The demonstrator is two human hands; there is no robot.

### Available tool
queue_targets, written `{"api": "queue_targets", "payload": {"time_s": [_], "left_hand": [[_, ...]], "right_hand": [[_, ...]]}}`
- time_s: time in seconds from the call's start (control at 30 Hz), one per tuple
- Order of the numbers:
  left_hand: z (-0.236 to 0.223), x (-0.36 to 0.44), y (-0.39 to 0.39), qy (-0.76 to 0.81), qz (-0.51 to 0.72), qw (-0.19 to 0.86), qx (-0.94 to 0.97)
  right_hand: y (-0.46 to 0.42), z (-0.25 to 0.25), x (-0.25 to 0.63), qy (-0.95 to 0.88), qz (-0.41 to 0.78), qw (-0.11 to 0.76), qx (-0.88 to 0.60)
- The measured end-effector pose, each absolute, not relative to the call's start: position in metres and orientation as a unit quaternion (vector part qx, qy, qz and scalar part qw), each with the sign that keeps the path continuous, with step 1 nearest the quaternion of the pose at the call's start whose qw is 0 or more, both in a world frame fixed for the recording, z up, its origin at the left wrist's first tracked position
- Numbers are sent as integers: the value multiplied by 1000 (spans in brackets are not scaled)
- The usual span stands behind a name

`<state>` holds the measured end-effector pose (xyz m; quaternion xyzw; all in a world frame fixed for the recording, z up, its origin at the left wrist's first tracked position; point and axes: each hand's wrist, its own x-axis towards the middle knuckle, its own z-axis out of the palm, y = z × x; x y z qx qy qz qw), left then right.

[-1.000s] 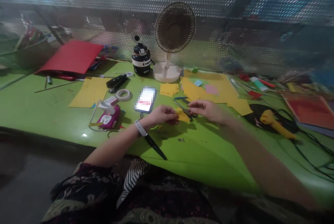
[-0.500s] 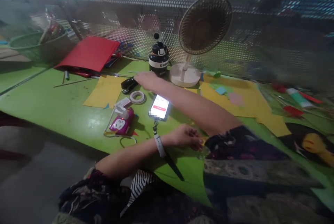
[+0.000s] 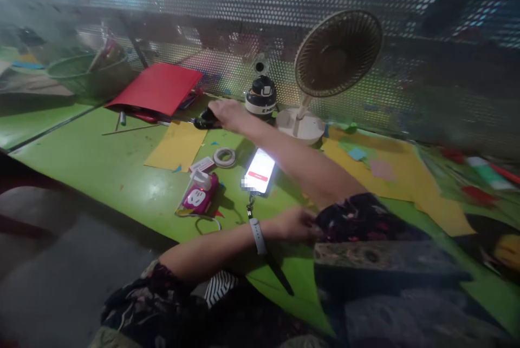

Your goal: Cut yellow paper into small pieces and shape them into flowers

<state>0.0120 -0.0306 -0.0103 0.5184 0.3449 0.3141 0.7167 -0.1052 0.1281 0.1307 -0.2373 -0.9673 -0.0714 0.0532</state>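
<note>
My right arm stretches across to the left, and my right hand is closed around one end of a black stapler. The stapler is at the far edge of a yellow paper sheet. Nearer my body is my left hand, with a pale-strapped watch on its wrist. Its fingers are curled in and partly covered by my right sleeve; what they hold cannot be made out. A lit phone lies between my two arms.
A tape roll and a magenta power adapter lie left of the phone. Behind stand a black bottle and a desk fan. A red folder and green basket are at left, yellow paper at right.
My right hand has closed round the stapler and shifted it up and away from the tape roll. My left hand has slipped further behind the sleeve. The whole view has shifted slightly.
</note>
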Motion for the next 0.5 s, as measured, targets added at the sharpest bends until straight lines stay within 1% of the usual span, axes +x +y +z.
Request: {"api": "queue_targets", "payload": {"time_s": [0.1, 0.17, 0.23, 0.37, 0.43, 0.5], "left_hand": [[-6, 12, -32, 343, 271, 771, 464], [-4, 10, -31, 348, 270, 768, 466], [0, 6, -28, 352, 264, 762, 474], [14, -2, -21, 392, 284, 733, 478], [22, -6, -19, 413, 301, 718, 472], [29, -11, -16, 443, 322, 695, 466]], "right_hand": [[106, 174, -42, -960, -72, 88, -255], [86, 195, 13, -949, -75, 88, -294], [64, 204, 72, -931, -59, 77, -351], [11, 188, 180, -891, 13, 36, -453], [-19, 169, 216, -875, 70, 20, -479], [-46, 148, 235, -867, 111, -16, -486]]}}
